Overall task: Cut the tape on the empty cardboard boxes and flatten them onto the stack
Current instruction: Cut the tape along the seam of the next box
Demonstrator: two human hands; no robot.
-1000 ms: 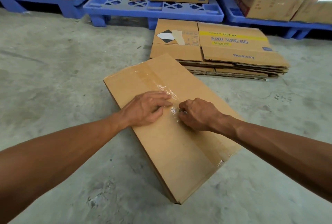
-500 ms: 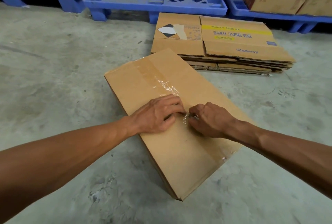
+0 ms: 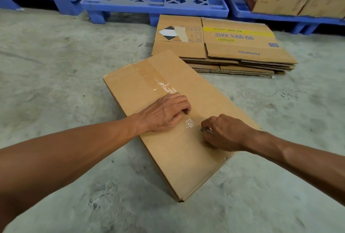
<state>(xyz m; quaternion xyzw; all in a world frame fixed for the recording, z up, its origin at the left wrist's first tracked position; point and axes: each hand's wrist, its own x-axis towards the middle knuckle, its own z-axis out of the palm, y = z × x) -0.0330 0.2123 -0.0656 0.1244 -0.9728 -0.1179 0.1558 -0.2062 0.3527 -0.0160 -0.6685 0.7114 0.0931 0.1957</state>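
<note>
Right hand (image 3: pixel 226 133) pinches perhaps a small blade on taped box (image 3: pixel 168 120); left hand (image 3: pixel 166 113) presses flat; stack (image 3: pixel 242 53) reads "Glodway".

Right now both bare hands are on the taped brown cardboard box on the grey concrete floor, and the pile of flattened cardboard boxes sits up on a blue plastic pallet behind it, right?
Not quite. The head view shows the pile of flattened cardboard boxes lying on the grey concrete floor, in front of the blue plastic pallet, not on it. The left hand and right hand are indeed on the taped brown cardboard box.
</note>
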